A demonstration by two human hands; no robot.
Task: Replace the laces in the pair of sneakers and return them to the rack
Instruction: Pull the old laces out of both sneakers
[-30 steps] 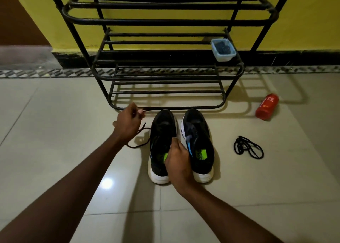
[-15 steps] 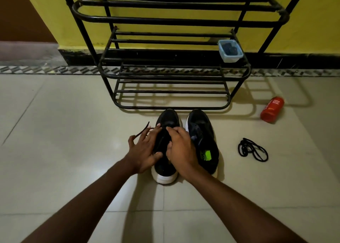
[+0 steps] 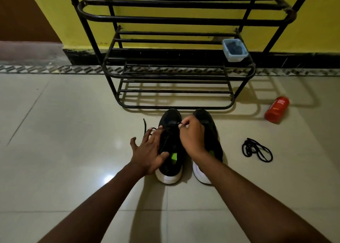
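- The right hand [image 3: 193, 138] has thumb and forefinger curled tight, pinching a loop of the black lace [image 3: 145, 125] above the eyelets of the left sneaker [image 3: 170, 116].
- The left hand [image 3: 149, 150] lies flat with its fingers spread. It rests on the outer side of that sneaker, with the thumb across the collar.
- The lace's free end trails onto the tiled floor [image 3: 73, 150] just past the left fingertips.
- The right sneaker [image 3: 207, 116] stands beside it, partly hidden under the right wrist.
- Both toes point at the shoe rack [image 3: 176, 107], just short of its bottom bar.
- A loose lace [image 3: 256, 149] lies coiled to the right, with a red bottle [image 3: 276, 109] on its side beyond it.
- A plastic container [image 3: 234, 51] sits on the rack's middle shelf.
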